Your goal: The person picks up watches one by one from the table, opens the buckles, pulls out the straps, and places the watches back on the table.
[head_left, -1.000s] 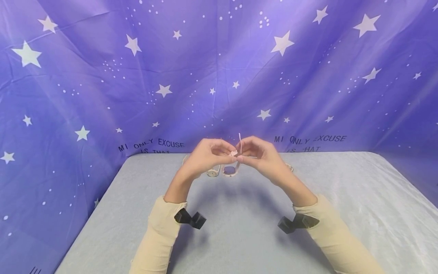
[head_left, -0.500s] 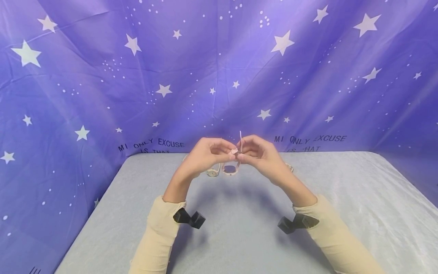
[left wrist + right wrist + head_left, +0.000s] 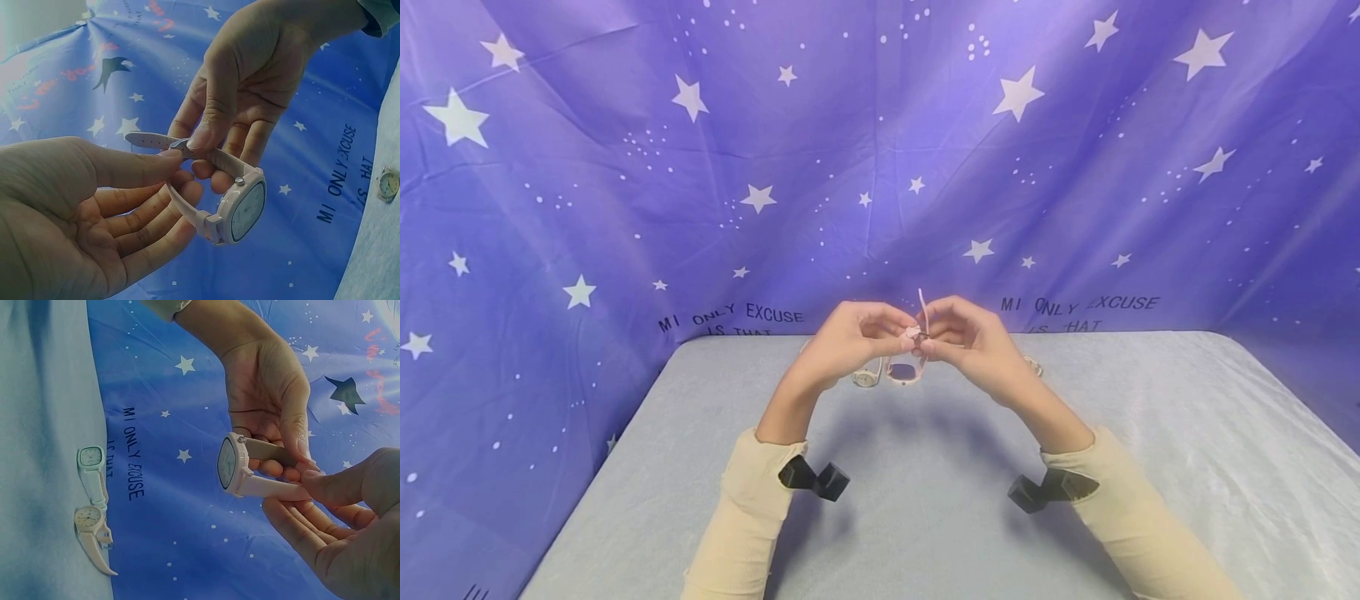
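A pale pink wristwatch (image 3: 249, 209) with a rounded-square dial is held up between both hands, its strap bent round into a loop. My left hand (image 3: 853, 337) pinches the strap near the metal buckle (image 3: 181, 145) between thumb and fingers. Opposite it, my right hand (image 3: 966, 337) pinches the strap at the buckle, thumb tip against it. A strap end with holes (image 3: 150, 139) sticks out past the buckle. The dial hangs below the fingertips in the head view. Fingers partly cover the buckle, so how far the strap runs through it is hard to see.
On the grey-blue cloth-covered table (image 3: 925, 517) lie a mint-green watch (image 3: 91, 457) and a cream watch (image 3: 89, 517), side by side. Another small watch (image 3: 1035, 367) lies beyond my right wrist. A purple star-printed curtain (image 3: 880, 167) rises behind the table.
Both hands stay nearly in place. The upright strap end has tilted slightly left, and the watch has shifted a little between the fingertips.
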Available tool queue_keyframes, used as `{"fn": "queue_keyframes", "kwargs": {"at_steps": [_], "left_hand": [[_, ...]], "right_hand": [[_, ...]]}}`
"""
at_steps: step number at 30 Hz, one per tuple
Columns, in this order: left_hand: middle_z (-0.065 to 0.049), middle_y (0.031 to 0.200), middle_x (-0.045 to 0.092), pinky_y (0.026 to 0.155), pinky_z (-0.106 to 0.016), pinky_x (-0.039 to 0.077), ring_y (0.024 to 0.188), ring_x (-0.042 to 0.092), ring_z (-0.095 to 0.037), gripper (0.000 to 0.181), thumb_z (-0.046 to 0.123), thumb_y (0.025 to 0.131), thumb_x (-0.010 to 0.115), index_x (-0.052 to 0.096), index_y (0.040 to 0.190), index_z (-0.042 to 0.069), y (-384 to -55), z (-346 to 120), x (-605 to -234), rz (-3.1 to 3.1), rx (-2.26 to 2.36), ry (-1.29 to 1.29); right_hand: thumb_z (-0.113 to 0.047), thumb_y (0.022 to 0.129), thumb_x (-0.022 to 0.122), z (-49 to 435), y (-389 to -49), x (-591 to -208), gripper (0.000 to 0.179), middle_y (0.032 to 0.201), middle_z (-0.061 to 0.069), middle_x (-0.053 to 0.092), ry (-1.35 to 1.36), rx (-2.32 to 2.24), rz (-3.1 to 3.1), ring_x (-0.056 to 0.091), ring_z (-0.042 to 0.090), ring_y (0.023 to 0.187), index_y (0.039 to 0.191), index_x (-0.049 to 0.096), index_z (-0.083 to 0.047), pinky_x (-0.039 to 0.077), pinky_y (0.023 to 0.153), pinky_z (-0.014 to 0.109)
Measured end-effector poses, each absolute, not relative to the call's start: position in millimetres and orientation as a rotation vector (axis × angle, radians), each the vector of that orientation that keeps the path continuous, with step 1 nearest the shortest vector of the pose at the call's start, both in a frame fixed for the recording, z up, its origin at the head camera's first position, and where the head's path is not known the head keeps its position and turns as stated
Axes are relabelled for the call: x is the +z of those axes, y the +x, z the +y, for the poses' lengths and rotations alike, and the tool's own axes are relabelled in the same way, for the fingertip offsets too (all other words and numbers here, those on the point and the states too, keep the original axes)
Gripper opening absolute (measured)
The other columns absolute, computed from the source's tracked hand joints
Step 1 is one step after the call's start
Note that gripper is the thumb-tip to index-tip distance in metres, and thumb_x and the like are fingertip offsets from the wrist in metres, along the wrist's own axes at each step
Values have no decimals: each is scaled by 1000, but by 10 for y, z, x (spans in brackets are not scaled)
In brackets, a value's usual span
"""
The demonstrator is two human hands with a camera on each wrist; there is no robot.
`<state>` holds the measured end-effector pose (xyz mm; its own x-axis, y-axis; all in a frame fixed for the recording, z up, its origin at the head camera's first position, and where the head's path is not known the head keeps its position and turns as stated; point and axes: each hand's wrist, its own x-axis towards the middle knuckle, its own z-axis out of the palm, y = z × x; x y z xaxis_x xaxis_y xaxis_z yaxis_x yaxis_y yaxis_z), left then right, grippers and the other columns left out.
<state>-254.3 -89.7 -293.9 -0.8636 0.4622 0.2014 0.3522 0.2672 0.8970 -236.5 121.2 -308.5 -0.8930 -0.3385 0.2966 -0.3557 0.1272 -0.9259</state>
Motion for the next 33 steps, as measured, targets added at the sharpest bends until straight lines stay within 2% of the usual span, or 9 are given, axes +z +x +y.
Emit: {"fn": "queue_keyframes", "kwargs": {"at_steps": [8,11,25,33], "left_hand": [[-16,103,76,82,-33,61,97,72,-40,26,4,88,75,73,114,0,-2544,-900,-2939,2408,1674,772],[-16,104,75,83,-33,61,98,72,-40,26,4,88,75,73,114,0,-2541,-902,-2936,2409,1669,774],[-16,103,75,82,-35,61,89,73,-23,26,3,88,75,73,114,0,-2549,-899,-2936,2432,1657,768],[-16,103,76,83,-34,61,91,74,-25,25,3,88,75,73,113,1,-2565,-900,-2951,2422,1679,768]], "right_hand": [[12,88,66,1214,-2363,-3080,37,108,26,67,715,1924,-2365,71,13,90,124,58,6,63,86,32],[13,88,66,1213,-2363,-3084,37,108,25,67,720,1936,-2360,71,13,89,124,58,7,63,86,32],[14,89,64,1214,-2360,-3093,37,108,27,66,734,1949,-2352,71,13,89,125,57,8,63,86,32],[13,89,65,1214,-2363,-3085,37,107,27,67,732,1952,-2355,71,13,89,124,57,8,63,87,32]]}}
